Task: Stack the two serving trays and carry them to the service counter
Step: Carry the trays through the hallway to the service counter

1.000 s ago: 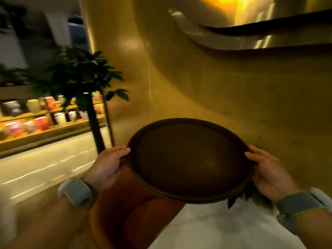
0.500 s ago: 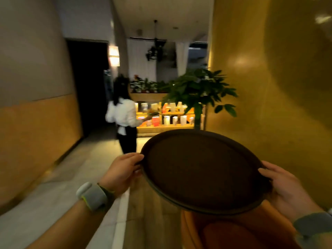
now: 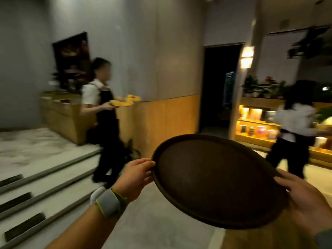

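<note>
A round dark brown serving tray (image 3: 215, 180) is held level in front of me, nothing on it. A second rim shows just under its near edge, so two trays seem stacked. My left hand (image 3: 136, 175) grips the left rim, thumb on top. On the right rim my right hand (image 3: 303, 200) holds on with fingers over the edge. Both wrists wear grey bands.
A person with a plate of yellow food (image 3: 124, 102) walks down the steps (image 3: 45, 178) at left. Another person (image 3: 294, 126) in a white shirt moves at right, by a lit display shelf (image 3: 255, 128). A wooden counter (image 3: 61, 114) stands at the back left; a dark doorway (image 3: 217, 87) lies ahead.
My view has swung left from the yellow wall and potted plant to the steps and corridor. A person carrying food has come into sight. Both hands keep their hold on the tray.
</note>
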`<action>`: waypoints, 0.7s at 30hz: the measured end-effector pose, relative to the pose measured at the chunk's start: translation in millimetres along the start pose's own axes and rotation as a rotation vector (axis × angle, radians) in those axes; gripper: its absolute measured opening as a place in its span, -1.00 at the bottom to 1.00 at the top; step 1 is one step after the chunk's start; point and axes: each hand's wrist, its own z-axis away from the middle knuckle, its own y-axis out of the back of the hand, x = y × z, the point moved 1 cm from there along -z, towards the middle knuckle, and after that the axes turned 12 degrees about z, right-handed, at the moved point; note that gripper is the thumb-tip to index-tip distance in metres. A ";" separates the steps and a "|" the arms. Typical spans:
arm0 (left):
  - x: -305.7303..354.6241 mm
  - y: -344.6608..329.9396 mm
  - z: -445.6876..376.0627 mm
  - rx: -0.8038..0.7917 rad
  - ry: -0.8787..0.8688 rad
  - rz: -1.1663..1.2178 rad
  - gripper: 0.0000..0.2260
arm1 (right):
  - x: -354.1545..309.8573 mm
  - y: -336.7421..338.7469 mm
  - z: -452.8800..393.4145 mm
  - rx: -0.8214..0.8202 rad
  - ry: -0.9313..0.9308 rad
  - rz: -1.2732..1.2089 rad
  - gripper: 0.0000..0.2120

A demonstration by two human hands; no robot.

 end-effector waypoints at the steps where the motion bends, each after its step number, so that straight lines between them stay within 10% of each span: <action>1: 8.6 19.7 3.3 0.047 -0.031 -0.007 -0.82 | 3.8 -21.8 -10.2 -0.044 -0.015 0.008 -0.61; 21: 82.6 263.2 115.8 0.835 -0.299 0.032 -0.81 | 35.5 -360.6 11.3 -0.846 -0.060 0.247 -0.63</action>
